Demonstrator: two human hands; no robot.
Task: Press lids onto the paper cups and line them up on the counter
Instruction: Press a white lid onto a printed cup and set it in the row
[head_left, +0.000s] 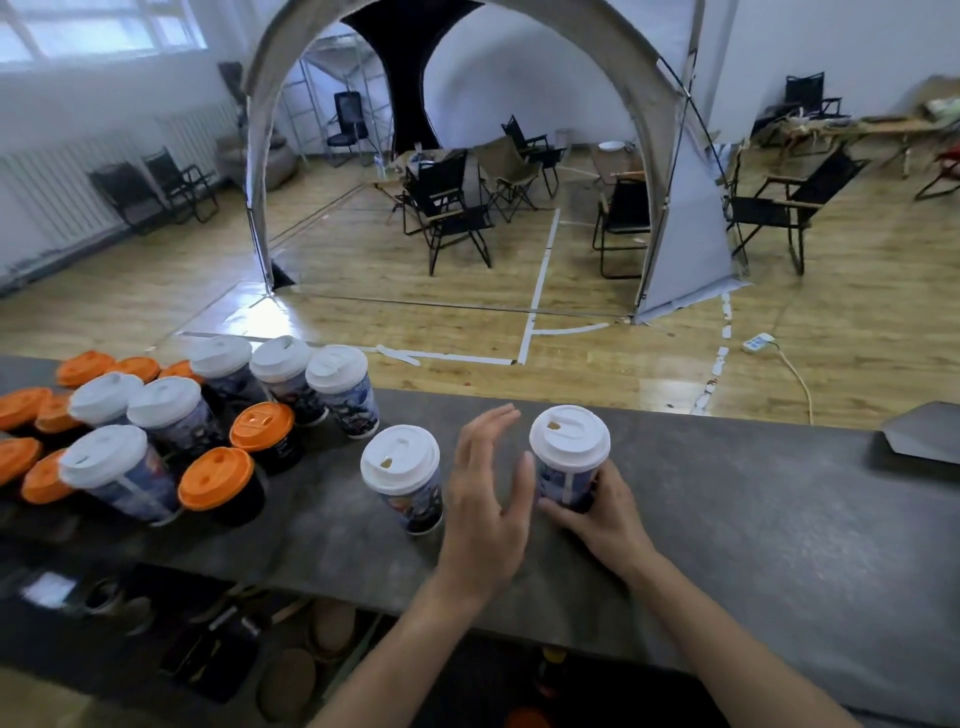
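Grey arched tent (691, 249) fills top centre, open front, dark panel at its back. Inside: black folding chairs (447, 218) round a low table (410, 161) w/ small items, too blurred to ID. Black office chair (347, 122) further back, centre-left. Upper left: window (93, 26), white radiators (57, 192) below it, 2 more folding chairs (156, 189) by the wall. Right of tent, another folding chair (789, 202); wooden table (883, 127) upper right, cluttered. Wood floor (156, 291) w/ white tape lines (543, 270). White power strip (757, 343) centre-right, yellowish cable (797, 374) trailing off it. Grey tray-like item (924, 431) at right edge. Lower left: dark blurred bits (208, 649), can't make out
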